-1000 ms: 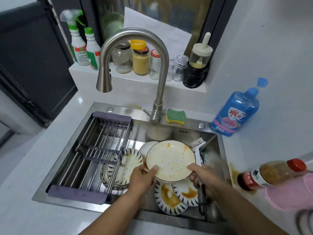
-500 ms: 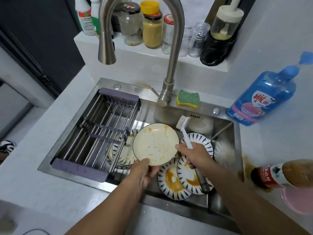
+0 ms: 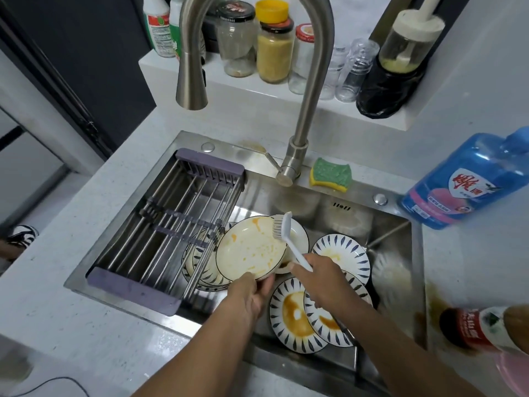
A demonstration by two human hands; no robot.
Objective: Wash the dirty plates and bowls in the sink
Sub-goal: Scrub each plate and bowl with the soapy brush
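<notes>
My left hand [image 3: 248,292] grips the near rim of a cream plate [image 3: 249,247] smeared with orange sauce, held tilted over the steel sink [image 3: 329,207]. My right hand [image 3: 320,277] holds a white dish brush [image 3: 287,237] by its handle, the bristle head at the plate's upper right edge. Under and around them lie blue-striped plates: one with brown sauce [image 3: 294,315], one overlapping it [image 3: 329,322], one further right [image 3: 342,253], and a stack [image 3: 200,267] partly under the rack. A white bowl [image 3: 297,236] sits behind the brush.
A purple-ended drying rack [image 3: 171,224] spans the sink's left half. The faucet [image 3: 191,78] arches overhead; no water shows. A green-yellow sponge [image 3: 330,174] lies on the back rim. Blue detergent bottle [image 3: 469,181] and a sauce bottle [image 3: 481,328] occupy the right counter. Jars line the ledge [image 3: 274,44].
My right hand picked the brush up from the sink's right side and brought its head to the plate. The plate moved left and farther into the sink. The camera moved closer.
</notes>
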